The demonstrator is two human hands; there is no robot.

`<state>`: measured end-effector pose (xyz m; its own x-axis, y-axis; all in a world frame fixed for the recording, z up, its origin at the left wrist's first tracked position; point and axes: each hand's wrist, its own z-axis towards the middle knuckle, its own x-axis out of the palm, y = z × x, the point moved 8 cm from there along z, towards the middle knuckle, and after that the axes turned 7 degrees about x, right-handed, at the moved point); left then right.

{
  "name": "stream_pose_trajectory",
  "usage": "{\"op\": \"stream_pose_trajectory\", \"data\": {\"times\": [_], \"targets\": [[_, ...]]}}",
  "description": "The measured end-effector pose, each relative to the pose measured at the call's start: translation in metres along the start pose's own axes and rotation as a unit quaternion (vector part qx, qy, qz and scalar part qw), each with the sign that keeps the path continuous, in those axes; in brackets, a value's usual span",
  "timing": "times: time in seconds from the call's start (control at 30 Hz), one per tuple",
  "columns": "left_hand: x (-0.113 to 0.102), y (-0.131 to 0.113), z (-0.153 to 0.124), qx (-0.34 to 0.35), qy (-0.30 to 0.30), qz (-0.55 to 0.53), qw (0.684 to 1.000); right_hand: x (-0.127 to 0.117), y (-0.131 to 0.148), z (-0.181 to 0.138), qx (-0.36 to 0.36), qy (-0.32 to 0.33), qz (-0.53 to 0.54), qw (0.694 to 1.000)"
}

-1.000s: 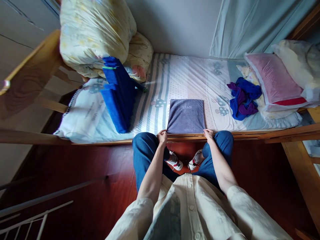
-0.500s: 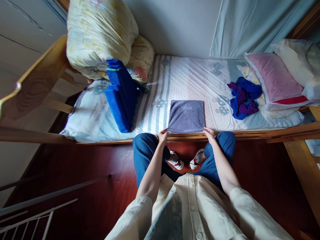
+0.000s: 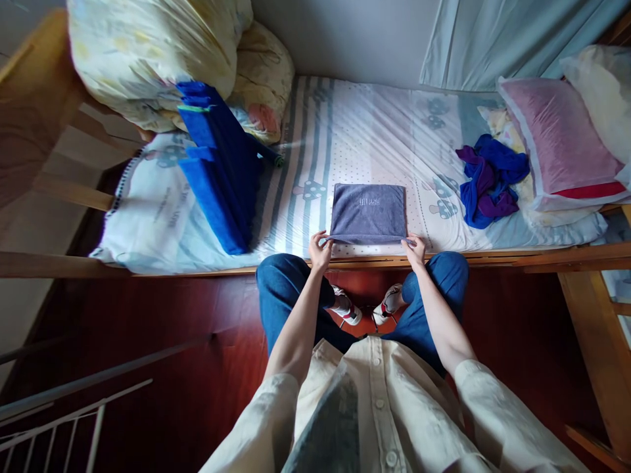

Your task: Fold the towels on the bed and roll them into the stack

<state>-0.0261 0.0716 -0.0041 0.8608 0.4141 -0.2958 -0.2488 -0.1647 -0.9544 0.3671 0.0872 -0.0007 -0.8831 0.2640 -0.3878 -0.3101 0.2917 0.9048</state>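
Note:
A folded grey-purple towel [image 3: 369, 210] lies on the striped bed sheet [image 3: 355, 144] near the bed's wooden front rail [image 3: 493, 259]. My left hand [image 3: 320, 248] pinches the towel's near left corner. My right hand [image 3: 415, 249] pinches its near right corner. Both corners are lifted a little off the sheet, and the near edge is stretched taut between my hands.
A folded blue blanket [image 3: 217, 164] leans at the left below a bagged yellow quilt [image 3: 158, 59]. A crumpled blue and purple cloth [image 3: 488, 184] lies at the right beside a pink pillow [image 3: 557, 138]. A white metal rack [image 3: 59, 427] stands on the dark red floor.
Both hands have closed on the towel's near corners and raised that edge off the sheet. The view has shifted slightly to the right and closer.

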Motion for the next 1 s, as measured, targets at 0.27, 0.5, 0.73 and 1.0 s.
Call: {"op": "stream_pose_trajectory", "data": {"times": [0.27,0.5,0.73,1.0], "targets": [[0.004,0.011,0.013,-0.008,0.050,0.092,0.995,0.012,-0.013,0.007,0.073,0.029,-0.011,0.997],[-0.003,0.025,0.011,-0.041,0.036,0.139,0.989,0.007,-0.011,0.006,0.058,0.025,-0.050,0.997],[-0.004,0.032,0.005,-0.065,0.027,0.152,0.986,0.009,-0.016,0.010,0.060,0.020,-0.076,0.995],[-0.002,0.044,0.000,-0.086,0.025,0.180,0.979,0.011,-0.029,0.019,0.077,0.008,-0.137,0.988]]}}
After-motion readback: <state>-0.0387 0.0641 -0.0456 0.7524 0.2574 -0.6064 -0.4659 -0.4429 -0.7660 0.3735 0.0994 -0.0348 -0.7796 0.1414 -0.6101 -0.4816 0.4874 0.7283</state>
